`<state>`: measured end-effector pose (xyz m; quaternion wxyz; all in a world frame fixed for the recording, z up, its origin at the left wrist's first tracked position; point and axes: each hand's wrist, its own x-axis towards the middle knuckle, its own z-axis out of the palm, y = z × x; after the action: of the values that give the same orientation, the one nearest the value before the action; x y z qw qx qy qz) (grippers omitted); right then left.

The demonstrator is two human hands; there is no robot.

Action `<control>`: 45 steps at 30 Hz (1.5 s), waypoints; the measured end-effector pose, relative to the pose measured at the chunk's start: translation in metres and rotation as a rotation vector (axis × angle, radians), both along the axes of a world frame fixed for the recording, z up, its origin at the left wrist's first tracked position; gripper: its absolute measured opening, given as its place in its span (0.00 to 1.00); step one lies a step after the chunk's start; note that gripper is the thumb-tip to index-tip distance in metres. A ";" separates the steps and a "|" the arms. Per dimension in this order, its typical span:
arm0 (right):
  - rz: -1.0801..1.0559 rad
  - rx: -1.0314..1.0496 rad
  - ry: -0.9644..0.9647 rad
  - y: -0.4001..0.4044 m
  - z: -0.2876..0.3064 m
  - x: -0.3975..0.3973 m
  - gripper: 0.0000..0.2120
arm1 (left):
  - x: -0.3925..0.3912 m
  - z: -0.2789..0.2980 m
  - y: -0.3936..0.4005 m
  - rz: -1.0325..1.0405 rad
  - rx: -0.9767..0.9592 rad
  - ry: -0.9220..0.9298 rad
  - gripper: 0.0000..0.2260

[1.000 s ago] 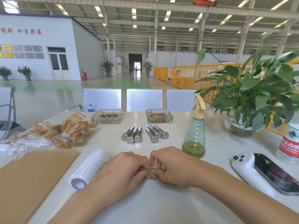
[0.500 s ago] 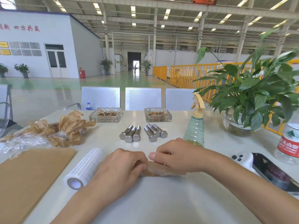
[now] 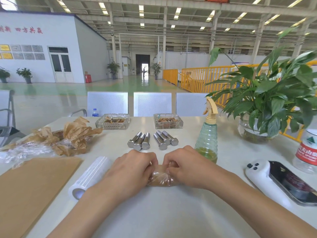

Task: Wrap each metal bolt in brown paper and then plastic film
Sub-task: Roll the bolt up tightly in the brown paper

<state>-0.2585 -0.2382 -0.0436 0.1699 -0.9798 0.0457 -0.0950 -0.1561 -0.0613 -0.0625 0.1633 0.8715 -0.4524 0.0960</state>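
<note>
Fingers [image 3: 155, 162] of your left hand [image 3: 132, 170] and right hand [image 3: 187, 167] pinch the film-covered paper bundle [image 3: 161, 179] lying on the counter [image 3: 171, 212] between them. Judged dense and rigid inside, slick outside; grip at both ends. Six bare bolts [image 3: 152, 140] lie just beyond your fingers, the film roll [image 3: 91, 176] to their left.

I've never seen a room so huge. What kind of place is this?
Probably a factory or warehouse hall. The roof is high, with steel beams and rows of strip lights, the green floor stretches far back, and yellow railings fence off an area. Someone wraps bolts at a table here.
</note>
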 end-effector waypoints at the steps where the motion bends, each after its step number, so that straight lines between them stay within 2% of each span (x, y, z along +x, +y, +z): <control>1: -0.001 0.002 -0.009 0.000 -0.001 -0.001 0.05 | 0.000 0.000 0.001 0.001 0.000 0.004 0.08; 7: -0.045 0.066 -0.047 -0.001 -0.005 -0.002 0.07 | 0.003 0.006 0.003 -0.036 -0.011 0.031 0.09; 12: -0.079 0.139 -0.068 -0.004 -0.011 -0.001 0.07 | 0.006 0.006 0.009 -0.059 -0.009 -0.022 0.10; 15: -0.106 0.252 -0.074 -0.008 -0.012 0.000 0.09 | 0.007 0.005 0.011 -0.050 -0.009 -0.022 0.12; 19: -0.107 0.471 -0.024 -0.011 -0.010 -0.004 0.11 | 0.005 0.006 0.013 -0.049 -0.058 0.068 0.11; 22: -0.088 0.537 0.008 -0.010 -0.005 -0.010 0.09 | 0.003 0.010 0.018 -0.075 -0.092 0.183 0.09; 25: -0.072 0.470 -0.003 -0.007 0.000 -0.012 0.08 | 0.000 0.013 0.024 -0.107 -0.072 0.202 0.09; 29: 0.011 0.160 -0.046 0.000 0.003 -0.015 0.11 | -0.002 0.017 0.026 -0.138 0.110 0.095 0.10; 33: 0.075 -0.113 -0.086 0.001 0.002 -0.015 0.12 | -0.003 0.019 0.027 -0.183 0.208 0.072 0.14; 37: 0.066 -0.117 -0.025 0.001 0.001 -0.013 0.10 | -0.004 0.018 0.029 -0.226 0.258 0.025 0.19; 40: 0.090 -0.129 0.069 0.002 0.003 -0.015 0.15 | -0.001 0.020 0.031 -0.254 0.267 0.085 0.20; 45: 0.154 -0.203 0.135 -0.002 0.001 -0.024 0.21 | 0.000 0.015 0.034 -0.271 0.166 0.074 0.05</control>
<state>-0.2830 -0.2399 -0.0426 0.0734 -0.9967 -0.0281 -0.0198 -0.1557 -0.0278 -0.0477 0.1189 0.8159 -0.5659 0.0034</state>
